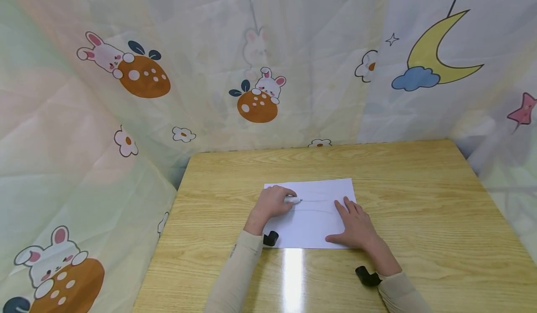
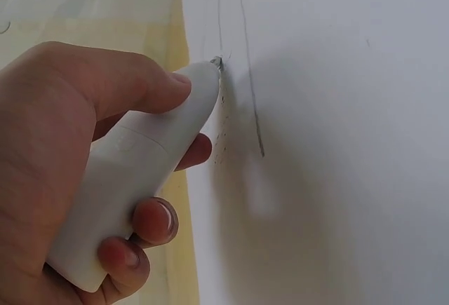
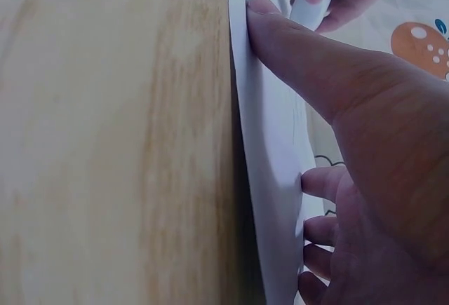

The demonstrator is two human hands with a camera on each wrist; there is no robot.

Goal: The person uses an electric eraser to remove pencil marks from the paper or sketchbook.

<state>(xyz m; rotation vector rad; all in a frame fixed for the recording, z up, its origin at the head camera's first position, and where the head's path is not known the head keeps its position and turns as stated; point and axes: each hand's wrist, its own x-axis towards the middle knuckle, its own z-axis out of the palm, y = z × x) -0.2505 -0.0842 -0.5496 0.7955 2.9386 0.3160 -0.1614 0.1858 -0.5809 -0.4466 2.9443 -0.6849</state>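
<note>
My left hand (image 1: 271, 202) grips a thick white pen-shaped tool, which looks like an electric eraser (image 2: 119, 168), with thumb and fingers wrapped round its body. Its small grey tip meets the end of a thin pencil line on a white sheet of paper (image 1: 304, 231). Dark crumbs (image 2: 220, 133) lie just beyond the tip, and a second pencil line (image 2: 251, 87) runs alongside. Spread over the sheet's right part is my right hand (image 1: 355, 227), fingers apart and fingertips resting on the paper. In the right wrist view its thumb lies near the sheet's edge.
The paper lies on a wooden table (image 1: 209, 210), whose far edge meets a printed cloth (image 1: 201, 71) with rabbits and a moon. Bright light reflects from the wood in front of the sheet. Black camera mounts (image 1: 368, 276) sit at both wrists.
</note>
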